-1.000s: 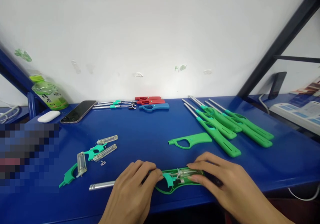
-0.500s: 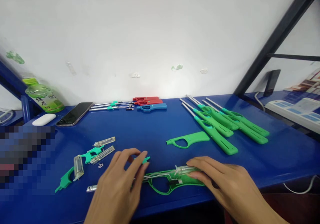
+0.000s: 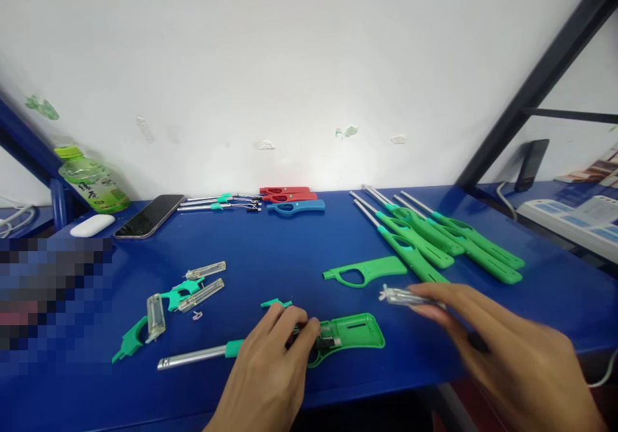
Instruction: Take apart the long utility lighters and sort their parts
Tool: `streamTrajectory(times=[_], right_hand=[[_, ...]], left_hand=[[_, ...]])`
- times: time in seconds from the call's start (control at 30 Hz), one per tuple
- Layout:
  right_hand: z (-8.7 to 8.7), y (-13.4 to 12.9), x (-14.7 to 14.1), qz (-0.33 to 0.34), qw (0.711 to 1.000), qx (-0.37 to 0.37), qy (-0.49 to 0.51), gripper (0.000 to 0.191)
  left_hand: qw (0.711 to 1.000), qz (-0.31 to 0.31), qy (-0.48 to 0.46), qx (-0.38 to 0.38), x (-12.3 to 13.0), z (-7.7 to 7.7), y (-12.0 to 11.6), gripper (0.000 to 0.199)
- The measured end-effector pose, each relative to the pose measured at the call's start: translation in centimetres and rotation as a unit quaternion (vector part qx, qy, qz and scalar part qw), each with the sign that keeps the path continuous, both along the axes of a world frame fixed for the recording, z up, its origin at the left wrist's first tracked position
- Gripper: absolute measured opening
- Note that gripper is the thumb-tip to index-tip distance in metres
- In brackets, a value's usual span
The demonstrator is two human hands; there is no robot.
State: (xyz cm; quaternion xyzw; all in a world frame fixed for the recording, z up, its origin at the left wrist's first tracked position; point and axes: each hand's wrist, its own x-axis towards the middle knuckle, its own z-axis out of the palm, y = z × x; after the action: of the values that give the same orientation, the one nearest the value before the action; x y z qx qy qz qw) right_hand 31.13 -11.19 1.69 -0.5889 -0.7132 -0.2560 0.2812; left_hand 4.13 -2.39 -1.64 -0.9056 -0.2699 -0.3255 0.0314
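Note:
A long-nosed gas lighter lies near the table's front edge with its green handle shell (image 3: 360,332) uncovered. Its metal tube (image 3: 193,356) points left. My left hand (image 3: 273,361) is closed over the trigger area, fingertips at the wires and black part inside; what exactly they pinch is hidden. Raised to the right of the shell, my right hand (image 3: 502,342) grips a clear fuel tank (image 3: 403,297) between thumb and fingers. Just beyond my left hand lies a small teal trigger piece (image 3: 276,303), partly covered. A matching green half shell (image 3: 364,271) rests farther back.
Left are clear tanks (image 3: 205,293) and teal parts (image 3: 132,338). Several green lighters (image 3: 420,255) lie back right. Red shells (image 3: 290,196), a blue shell (image 3: 297,207) and metal tubes (image 3: 205,207) lie by the wall, near a phone (image 3: 150,216) and bottle (image 3: 91,181).
My right hand has lifted the clear tank out of the handle shell and moved it right. My left hand has shifted right, from the tube to the trigger area.

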Motion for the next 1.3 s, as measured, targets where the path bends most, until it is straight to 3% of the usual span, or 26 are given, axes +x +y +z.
streamTrajectory(times=[0.17,0.3,0.43,0.67,0.73,0.83,0.9,1.03,1.17,1.3], right_hand=[[0.3,0.8,-1.6,0.085,0.995,-0.039,0.037,0.021],[-0.3,1.7,-3.8,0.142,0.986,-0.077,0.052,0.019],[-0.2,2.1,-4.6,0.182,0.979,-0.084,0.039,0.019],[2.1,5.0,-6.2,0.275,0.955,-0.112,-0.008,0.023],[2.9,6.7,-7.1,0.279,0.952,-0.126,-0.035,0.024],[3.5,9.6,-8.9,0.272,0.941,-0.179,-0.087,0.016],[3.3,11.6,-10.4,0.283,0.925,-0.225,-0.113,0.011],[2.2,14.7,-13.4,0.308,0.909,-0.248,-0.13,0.014],[2.4,15.2,-13.6,0.287,0.916,-0.256,-0.115,0.023],[3.6,13.3,-10.4,0.244,0.92,-0.292,-0.089,0.021]], left_hand=[[0.999,0.035,-0.02,0.028,0.2,0.1,-0.5,0.035],[0.997,-0.028,-0.067,-0.033,-0.3,0.5,-0.5,0.02],[0.989,-0.063,-0.09,-0.102,-1.5,2.1,-0.5,0.022],[0.982,-0.025,-0.043,-0.184,-4.8,5.1,-0.3,0.027],[0.985,0.01,-0.045,-0.167,-6.5,5.4,0.5,0.025],[0.991,0.101,-0.034,-0.084,-9.6,5.0,1.8,0.024],[0.986,0.165,0.013,-0.037,-11.5,4.2,2.5,0.025],[0.964,0.237,0.116,0.01,-13.3,2.8,3.2,0.03],[0.954,0.271,0.123,0.046,-13.1,2.5,3.2,0.036],[0.958,0.264,0.099,0.056,-12.7,3.1,2.8,0.037]])
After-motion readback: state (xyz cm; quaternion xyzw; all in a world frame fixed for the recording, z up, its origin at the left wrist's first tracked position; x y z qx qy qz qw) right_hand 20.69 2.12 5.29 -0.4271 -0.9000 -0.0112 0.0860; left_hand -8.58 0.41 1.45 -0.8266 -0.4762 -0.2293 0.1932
